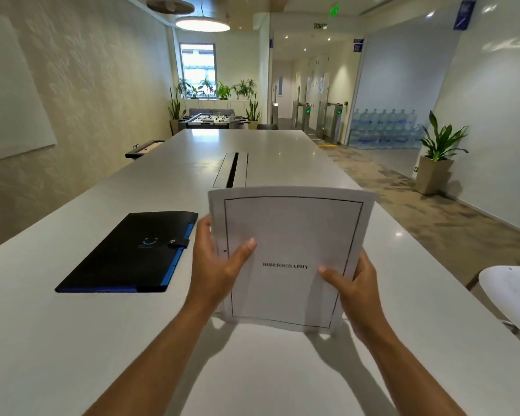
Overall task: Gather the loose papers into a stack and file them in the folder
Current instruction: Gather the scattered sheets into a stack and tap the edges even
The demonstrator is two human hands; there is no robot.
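long white table (72, 325) runs down the middle of an office space, with a cable slot (233, 169) set into its centre line, a foosball table (213, 120) and a row of potted plants (216, 90) at the far end under a window, and a stack of big water bottles (385, 127) behind glass off to the right. the person's holding a stack of papers (291, 235) upright in front of them, bottom edge right down at the tabletop, can't quite tell if it's touching. top sheet has a thin black border and the word "bibliography" printed in the middle. left hand (213, 262) is gripping the left edge of the stack, thumb pressed across the front of the page and the other fingers tucked behind. right hand (353, 292) has the lower right edge the same way, thumb on the front near the printed word. so both hands are clamped on the paper, nothing loose lying around that shows. black folder (129, 253) with blue trim lies flat on the table just to the left of the left hand, snapped closed with its little tab, not touching the papers. edge of a white chair (514, 295) pokes in at the right, and another potted plant (439, 154) stands on the carpet by the wall.
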